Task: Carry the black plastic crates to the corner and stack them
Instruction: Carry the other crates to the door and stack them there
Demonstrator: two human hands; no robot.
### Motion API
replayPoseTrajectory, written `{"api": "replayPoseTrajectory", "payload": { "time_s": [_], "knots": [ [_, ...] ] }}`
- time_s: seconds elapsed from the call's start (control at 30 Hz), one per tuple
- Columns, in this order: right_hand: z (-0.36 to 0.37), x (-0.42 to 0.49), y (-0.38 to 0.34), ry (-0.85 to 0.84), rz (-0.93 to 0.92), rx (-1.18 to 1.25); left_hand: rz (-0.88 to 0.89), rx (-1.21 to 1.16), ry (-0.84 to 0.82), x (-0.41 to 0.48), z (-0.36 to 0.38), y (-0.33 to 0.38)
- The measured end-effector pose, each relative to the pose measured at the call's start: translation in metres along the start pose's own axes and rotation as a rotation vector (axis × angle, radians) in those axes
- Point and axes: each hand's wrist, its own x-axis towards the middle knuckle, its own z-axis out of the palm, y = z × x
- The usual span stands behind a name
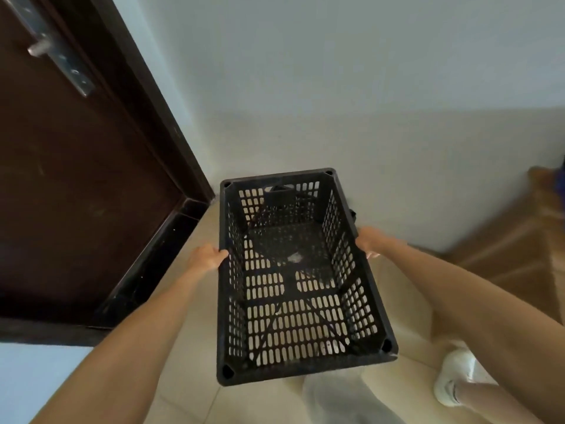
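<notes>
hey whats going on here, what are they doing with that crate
A person holds a black plastic crate by its long sides, the left hand on one rim and the right hand on the other. The crate is empty and sits over the tiled floor, close to the corner between the dark door and the pale wall. Another dark object shows through its far end.
</notes>
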Motion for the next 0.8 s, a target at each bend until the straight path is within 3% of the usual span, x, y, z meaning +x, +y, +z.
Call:
{"api": "replayPoseTrajectory", "payload": {
  "time_s": [0.27, 0.8],
  "knots": [
    [-0.065, 0.127, -0.014, -0.011, 0.034, -0.124, -0.04, -0.05, 0.001, 0.1, 0.02, 0.072],
    [-0.103, 0.328, -0.103, -0.109, -0.036, -0.27, -0.258, -0.029, -0.17, 0.295, 0.032, 0.086]
  ]
}}
